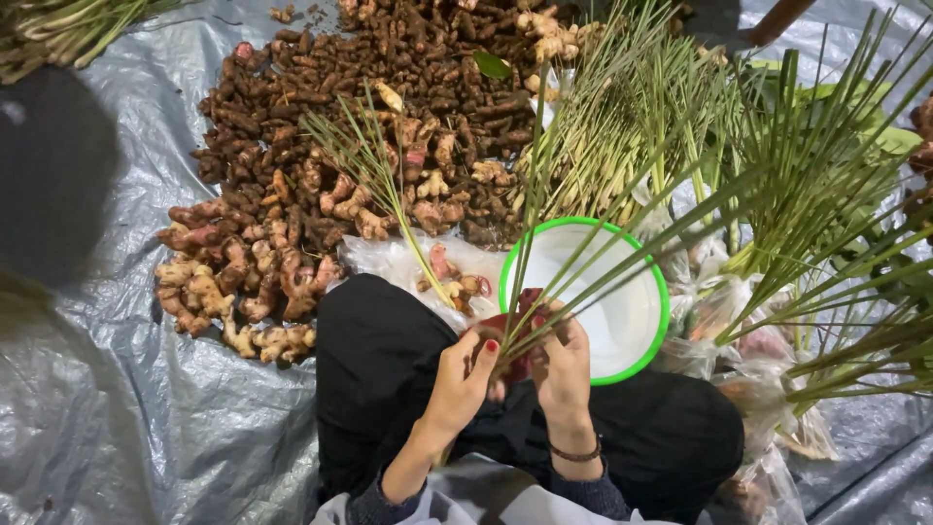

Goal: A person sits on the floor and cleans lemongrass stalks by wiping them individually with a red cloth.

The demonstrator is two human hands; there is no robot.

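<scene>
My left hand [461,379] and my right hand [562,365] are together over my lap, both closed around the base of a bunch of long green stalks [622,243] that fan up and to the right. Something dark red shows between my fingers at the base of the bunch. A white bowl with a green rim [661,292] sits just beyond my hands. One thin green stalk [389,185] lies across the roots to the left.
A big heap of brown and pale ginger-like roots [321,165] covers the grey plastic sheet [117,389]. Bundles of lemongrass [622,126] and more green stalks [836,194] lie at right, with clear plastic bags [739,340]. My black-clad knees [369,360] frame my lap.
</scene>
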